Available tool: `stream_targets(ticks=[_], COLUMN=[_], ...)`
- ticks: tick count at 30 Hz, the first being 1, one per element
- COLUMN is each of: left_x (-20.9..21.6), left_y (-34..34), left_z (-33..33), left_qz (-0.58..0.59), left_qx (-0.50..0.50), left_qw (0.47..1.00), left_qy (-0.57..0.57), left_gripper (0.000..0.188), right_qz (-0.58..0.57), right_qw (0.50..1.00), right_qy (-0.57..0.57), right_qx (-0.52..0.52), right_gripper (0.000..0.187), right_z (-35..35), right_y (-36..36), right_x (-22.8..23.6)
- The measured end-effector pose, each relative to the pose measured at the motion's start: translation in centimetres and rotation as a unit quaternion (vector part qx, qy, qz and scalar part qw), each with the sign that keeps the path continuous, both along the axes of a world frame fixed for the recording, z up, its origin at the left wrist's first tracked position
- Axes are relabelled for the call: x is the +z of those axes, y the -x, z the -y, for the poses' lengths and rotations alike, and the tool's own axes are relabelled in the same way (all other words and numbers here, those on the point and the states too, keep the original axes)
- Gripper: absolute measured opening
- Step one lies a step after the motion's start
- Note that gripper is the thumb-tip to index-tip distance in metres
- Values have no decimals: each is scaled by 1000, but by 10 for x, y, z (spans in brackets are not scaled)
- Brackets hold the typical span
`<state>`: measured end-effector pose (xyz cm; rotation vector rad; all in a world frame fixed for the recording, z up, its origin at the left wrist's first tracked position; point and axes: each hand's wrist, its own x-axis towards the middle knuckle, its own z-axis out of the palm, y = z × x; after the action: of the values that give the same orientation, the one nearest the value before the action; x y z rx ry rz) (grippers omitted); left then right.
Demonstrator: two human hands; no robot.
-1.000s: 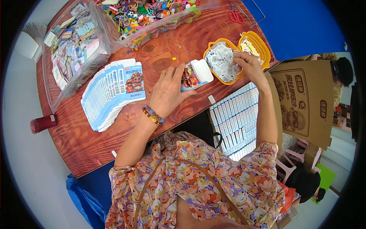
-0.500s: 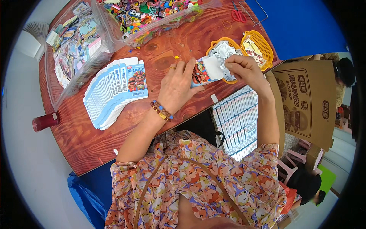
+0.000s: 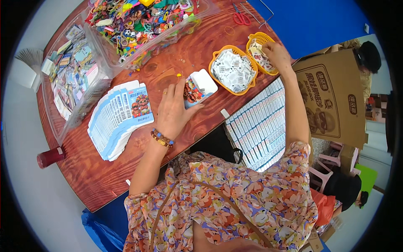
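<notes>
My left hand is curled round a small picture box on the table, thumb along its near side and fingers along its left. The box's white flap stands open toward the right. My right hand reaches into the farther right yellow basket, which holds pale printed pieces. Its fingertips are pinched together, and what lies between them is too small to make out. Between the hands sits another yellow basket filled with small white packets.
Flat blue-and-white boxes lie fanned at left. Clear bins hold colourful trinkets and cards. Red scissors lie at the far edge. Below the table's right edge, a carton stands beside packed rows of boxes. A red cup is far left.
My right hand has moved from above the white packets to the other yellow basket on the right. My left hand stays at the box. The whole view has shifted slightly.
</notes>
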<state>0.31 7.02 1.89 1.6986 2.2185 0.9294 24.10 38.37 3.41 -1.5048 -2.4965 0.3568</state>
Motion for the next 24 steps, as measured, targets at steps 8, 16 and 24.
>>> stream_targets(ticks=[8,16,24], left_x=[-5,-10,-7], left_y=[4,3,7], left_z=[7,8,18], left_qz=[25,-15,-16], left_qx=[8,23,42], left_qw=[1000,998,996], left_qy=[-8,-52,-71], left_gripper=[84,84,84], right_qz=[227,-272,-106], right_qw=[971,925,955], right_qy=[-62,236,-6], right_qx=[-37,121,278], right_gripper=[30,19,23], right_z=[-26,137,199], right_y=[-4,67,124], right_x=[-27,63,41])
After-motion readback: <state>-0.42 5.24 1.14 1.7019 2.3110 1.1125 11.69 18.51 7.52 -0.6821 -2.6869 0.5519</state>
